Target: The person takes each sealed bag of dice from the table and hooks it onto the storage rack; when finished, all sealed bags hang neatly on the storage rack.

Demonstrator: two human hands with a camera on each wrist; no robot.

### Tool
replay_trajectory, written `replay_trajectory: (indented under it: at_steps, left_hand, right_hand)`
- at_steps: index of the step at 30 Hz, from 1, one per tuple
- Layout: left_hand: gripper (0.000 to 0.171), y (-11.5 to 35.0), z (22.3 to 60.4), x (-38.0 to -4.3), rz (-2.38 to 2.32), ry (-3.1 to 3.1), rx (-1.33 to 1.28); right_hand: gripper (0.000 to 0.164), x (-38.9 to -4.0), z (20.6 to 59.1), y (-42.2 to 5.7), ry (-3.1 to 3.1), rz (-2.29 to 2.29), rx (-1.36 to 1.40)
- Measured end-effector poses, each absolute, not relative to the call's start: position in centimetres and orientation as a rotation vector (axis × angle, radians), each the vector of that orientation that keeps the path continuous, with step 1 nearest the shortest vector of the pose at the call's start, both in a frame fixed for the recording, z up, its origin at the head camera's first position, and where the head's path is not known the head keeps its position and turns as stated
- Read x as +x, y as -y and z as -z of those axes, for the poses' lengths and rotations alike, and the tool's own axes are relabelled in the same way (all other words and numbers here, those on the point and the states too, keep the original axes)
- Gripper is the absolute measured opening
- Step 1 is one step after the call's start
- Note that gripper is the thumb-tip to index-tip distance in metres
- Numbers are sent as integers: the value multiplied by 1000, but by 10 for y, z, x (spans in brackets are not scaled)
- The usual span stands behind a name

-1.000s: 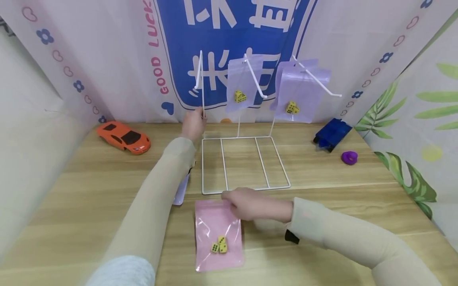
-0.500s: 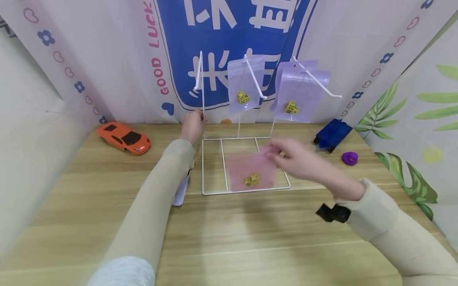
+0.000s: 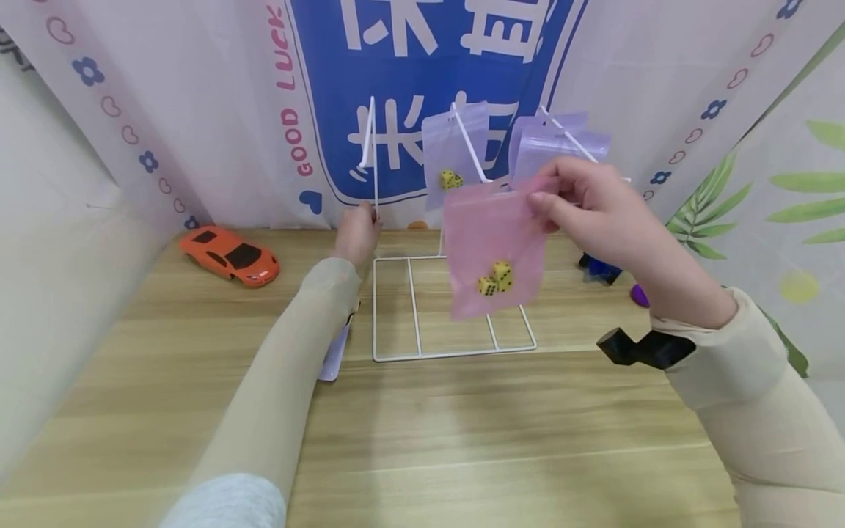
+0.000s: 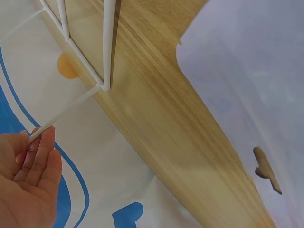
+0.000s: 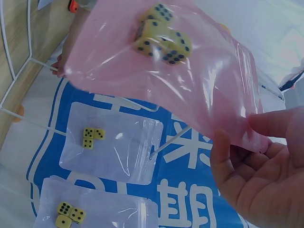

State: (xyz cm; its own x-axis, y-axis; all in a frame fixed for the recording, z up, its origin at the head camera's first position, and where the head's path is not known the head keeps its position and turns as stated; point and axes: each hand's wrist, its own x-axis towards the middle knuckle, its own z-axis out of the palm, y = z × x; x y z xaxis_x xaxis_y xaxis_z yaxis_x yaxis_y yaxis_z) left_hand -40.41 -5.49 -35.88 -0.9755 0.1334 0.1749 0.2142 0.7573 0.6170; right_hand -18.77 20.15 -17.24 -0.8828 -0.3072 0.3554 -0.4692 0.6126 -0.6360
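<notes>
My right hand (image 3: 604,213) pinches a pink zip bag (image 3: 475,227) by its top right corner, raised in front of the white wire rack (image 3: 455,355). Yellow dice (image 3: 502,276) sit low in the bag; several show in the right wrist view. My left hand (image 3: 356,233) grips the rack's left upright, its fingertips around the wire (image 4: 66,110) in the left wrist view. Lilac bags with dice hang on the middle hook (image 3: 472,150) and right hook (image 3: 566,132); the pink bag partly covers the right ones. The left hook (image 3: 367,136) holds no bag.
An orange toy car (image 3: 231,255) stands at the back left. A lilac bag (image 3: 335,356) lies on the table, partly hidden by my left forearm. At the right, a blue toy (image 3: 599,269) and a purple object (image 3: 639,295) are partly behind my right arm.
My right hand has lifted the pink bag off the table and carried it up and right, in front of the hooks. The left hand keeps its grip on the upright.
</notes>
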Motion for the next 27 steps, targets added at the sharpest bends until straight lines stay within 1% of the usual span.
replay_trajectory:
  at_steps: [4,11,16,22,27]
  left_hand:
    - [10,56,359,-402,1008,2827,-285]
    - [9,57,358,-402,1011,2823,-293]
    - [10,56,357,-403,993,2831,-296]
    - [9,56,356,-404,980,2833,-295]
    - [9,57,356,-404,982,2831,-310]
  right_hand:
    - [12,-196,171,-197,2612,-1074,593]
    - [12,-210,177,-190,2638,-1020,586]
    - [15,-221,181,-187,2681,-963,531]
    - [20,-243,179,-184,2767,-909,409]
    - [19,-263,177,-181,2818,-904,332]
